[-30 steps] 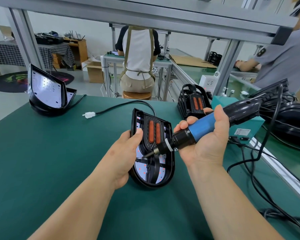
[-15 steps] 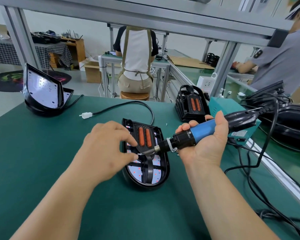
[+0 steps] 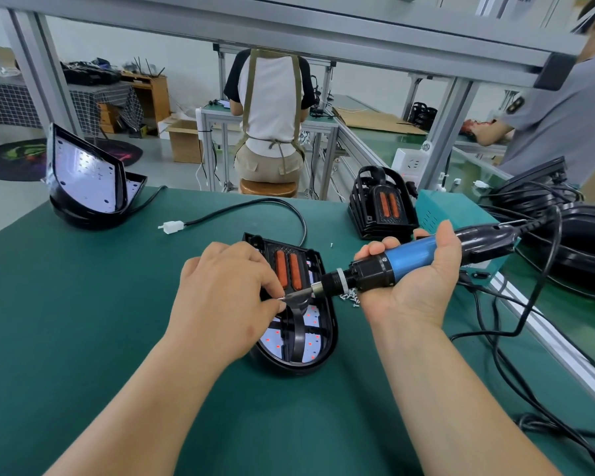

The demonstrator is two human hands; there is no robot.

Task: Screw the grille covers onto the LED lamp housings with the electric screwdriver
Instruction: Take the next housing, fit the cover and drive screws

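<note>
Risk: over the lamp housing (image 3: 310, 364) on the tabletop (image 3: 83, 304), left hand (image 3: 227, 297) grip pinches a screw (image 3: 281, 297) at the bit (image 3: 298, 296), right hand (image 3: 416, 290) grip clamped round the electric screwdriver (image 3: 413, 255); I fear the ill-seated screw drops off.

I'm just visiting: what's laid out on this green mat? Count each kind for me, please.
Lamp housings: 2, the middle lamp housing and the far-left lamp housing
Electric screwdriver: 1
Grille stack: 1
Teal box: 1
White plug: 1
Total: 6, leaving out loose screws and the tangled pile at right.
</note>
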